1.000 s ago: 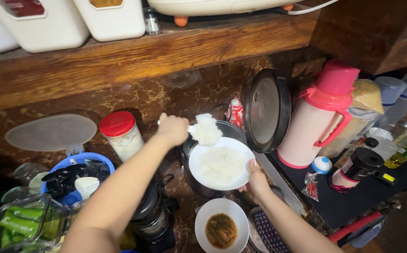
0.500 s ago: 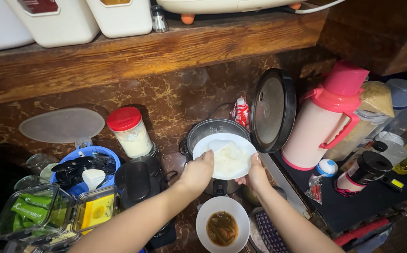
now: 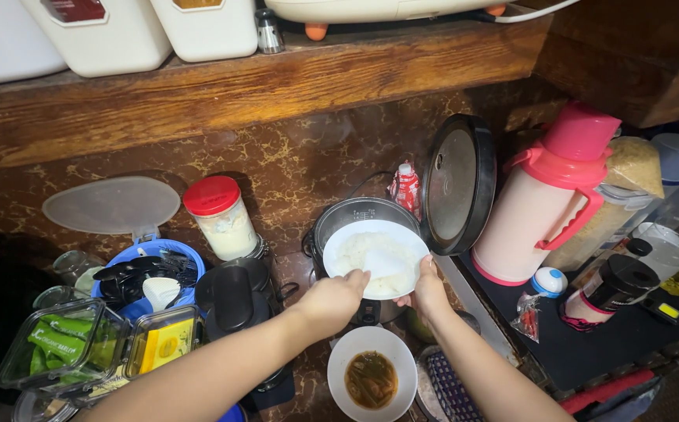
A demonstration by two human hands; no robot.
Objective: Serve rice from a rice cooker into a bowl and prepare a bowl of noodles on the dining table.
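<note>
To the right of the fingers (image 3: 359, 278), well apart, we see a pink thermos (image 3: 546, 203) standing upright. Just below them sits a white bowl (image 3: 338, 366) of brown sauce. Far to their left we find a red-lidded jar (image 3: 222, 219) and a blue basket (image 3: 187, 252) of utensils.

Both forearms extended forward; left hand (image 3: 332, 301), right hand (image 3: 427, 291) curled, gripping.
</note>
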